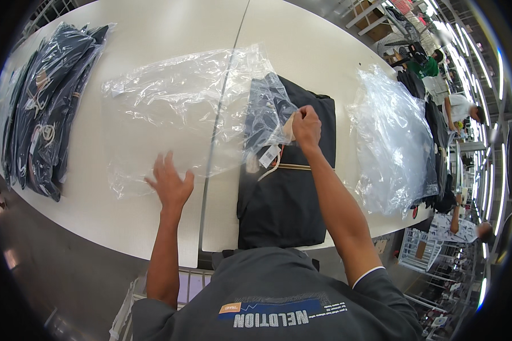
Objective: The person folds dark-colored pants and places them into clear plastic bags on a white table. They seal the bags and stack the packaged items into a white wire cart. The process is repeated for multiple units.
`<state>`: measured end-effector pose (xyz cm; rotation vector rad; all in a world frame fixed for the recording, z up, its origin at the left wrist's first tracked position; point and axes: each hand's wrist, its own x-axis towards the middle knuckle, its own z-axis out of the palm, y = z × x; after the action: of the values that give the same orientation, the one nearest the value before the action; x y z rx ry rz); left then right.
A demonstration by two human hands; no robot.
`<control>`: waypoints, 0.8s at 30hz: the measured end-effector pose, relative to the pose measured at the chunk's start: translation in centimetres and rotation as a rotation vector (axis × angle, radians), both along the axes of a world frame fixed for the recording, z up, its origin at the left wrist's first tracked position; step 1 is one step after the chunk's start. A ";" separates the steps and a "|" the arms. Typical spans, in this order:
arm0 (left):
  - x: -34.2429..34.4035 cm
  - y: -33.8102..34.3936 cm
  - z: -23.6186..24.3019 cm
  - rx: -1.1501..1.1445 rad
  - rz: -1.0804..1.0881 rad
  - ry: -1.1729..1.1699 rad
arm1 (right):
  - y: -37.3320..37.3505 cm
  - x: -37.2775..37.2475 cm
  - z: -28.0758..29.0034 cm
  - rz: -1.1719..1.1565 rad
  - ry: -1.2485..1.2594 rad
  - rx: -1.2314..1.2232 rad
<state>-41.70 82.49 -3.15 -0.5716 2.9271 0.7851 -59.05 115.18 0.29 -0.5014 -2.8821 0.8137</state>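
Note:
A clear plastic bag lies spread across the table's middle, its right end over a folded dark garment. My right hand is closed on the bag's right end, above the garment. Beside those fingers shows a small beige piece; whether it is held too, I cannot tell. My left hand has its fingers spread near the bag's lower edge and holds nothing. On the garment lie a white tag, a pale cord and a thin tan band running across it.
Bagged dark garments are piled at the table's left end. To the right lies a stack of clear plastic bags, with more dark clothing beyond it. A seam crosses the white table. Other people stand farther right, near a white rack.

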 end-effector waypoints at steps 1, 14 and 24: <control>-1.9 0.5 0.9 0.099 -0.059 0.141 | -0.3 0.1 1.2 -0.038 0.042 -0.114; -33.2 12.3 21.9 -0.095 -1.245 0.541 | -1.9 -0.4 30.7 0.994 0.509 0.417; -31.6 13.7 37.2 -0.134 -0.984 0.393 | 2.4 1.3 45.7 0.961 0.521 0.780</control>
<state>-73.25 96.17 34.03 1.0717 2.9937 0.5809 -57.74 117.60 46.00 1.0462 -2.5004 -0.1937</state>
